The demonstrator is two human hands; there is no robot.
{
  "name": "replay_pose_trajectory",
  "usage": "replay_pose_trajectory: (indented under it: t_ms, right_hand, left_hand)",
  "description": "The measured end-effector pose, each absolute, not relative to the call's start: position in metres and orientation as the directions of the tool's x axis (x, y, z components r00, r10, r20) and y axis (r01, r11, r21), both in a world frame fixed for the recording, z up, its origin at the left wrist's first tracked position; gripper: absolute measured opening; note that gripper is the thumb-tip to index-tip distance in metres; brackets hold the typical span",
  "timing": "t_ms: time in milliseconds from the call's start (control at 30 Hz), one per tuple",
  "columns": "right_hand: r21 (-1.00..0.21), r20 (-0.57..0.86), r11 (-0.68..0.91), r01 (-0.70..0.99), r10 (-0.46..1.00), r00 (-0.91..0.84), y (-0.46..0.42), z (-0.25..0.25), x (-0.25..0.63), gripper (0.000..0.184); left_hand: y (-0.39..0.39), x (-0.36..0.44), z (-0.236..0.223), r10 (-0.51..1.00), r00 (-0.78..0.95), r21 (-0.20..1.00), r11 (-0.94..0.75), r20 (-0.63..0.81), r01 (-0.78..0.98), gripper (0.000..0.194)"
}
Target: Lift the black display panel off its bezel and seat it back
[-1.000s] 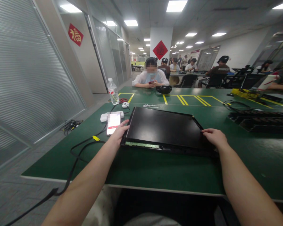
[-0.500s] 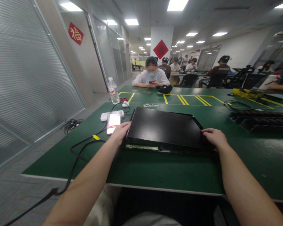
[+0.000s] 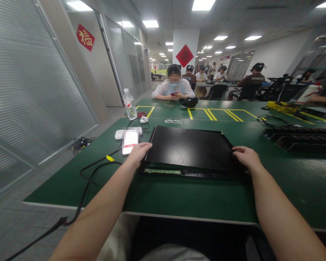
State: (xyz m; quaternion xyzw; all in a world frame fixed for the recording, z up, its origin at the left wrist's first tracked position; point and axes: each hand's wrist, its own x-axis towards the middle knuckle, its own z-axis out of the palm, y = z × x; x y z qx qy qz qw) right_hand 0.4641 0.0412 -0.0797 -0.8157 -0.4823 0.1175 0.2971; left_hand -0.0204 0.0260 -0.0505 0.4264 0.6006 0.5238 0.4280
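A flat black display panel (image 3: 190, 148) lies in a shallow black frame (image 3: 206, 174) on the green table. Along the frame's near edge a green circuit board strip (image 3: 163, 171) shows, uncovered by the panel. My left hand (image 3: 139, 153) grips the panel's left edge, thumb on top and the other fingers mostly hidden. At the right edge, my right hand (image 3: 246, 156) pinches the side of the panel or frame; which of the two I cannot tell. A phone (image 3: 130, 142) with a lit screen lies just left of my left hand.
A water bottle (image 3: 129, 104), a white case (image 3: 119, 134) and a black cable (image 3: 84, 181) are on the left. Black racks (image 3: 301, 139) stand at the right. Across the green table (image 3: 179, 203) a person (image 3: 176, 88) sits holding a phone, beside a black object (image 3: 188, 102).
The panel has shifted slightly away from me and lies flatter, showing more of the frame's near edge and circuit board. Both hands stay at its sides.
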Motion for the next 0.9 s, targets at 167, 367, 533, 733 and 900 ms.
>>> replay_pose_trajectory:
  t_ms: [167,367,533,733,900]
  right_hand:
    - [-0.585,0.112,-0.348,0.733,0.86,0.498,0.0419,-0.0808,0.4638,0.024]
    - [-0.594,0.125,-0.336,0.731,0.859,0.497,0.0419,-0.0801,0.4633,0.022]
    - [-0.596,0.125,-0.327,0.733,0.864,0.487,0.0415,-0.08,0.4635,0.023]
    - [-0.608,0.141,-0.32,0.726,0.857,0.496,0.0414,-0.0806,0.4626,0.023]
    - [-0.61,0.115,-0.341,0.715,0.855,0.506,0.0419,-0.0791,0.4624,0.029]
  left_hand:
    - [0.021,-0.0195,-0.0463,0.966,-0.201,0.986,0.164,-0.163,-0.012,0.031]
    - [0.0182,-0.0172,-0.0428,0.968,-0.193,0.986,0.166,-0.162,0.001,0.033]
    - [0.019,-0.0178,-0.0434,0.963,-0.232,0.989,0.145,-0.136,0.022,0.03]
    - [0.0185,-0.0173,-0.0431,0.972,-0.218,0.992,0.061,-0.084,-0.109,0.043]
    - [0.018,-0.0172,-0.0427,0.992,-0.125,0.977,-0.009,-0.018,-0.211,0.052]
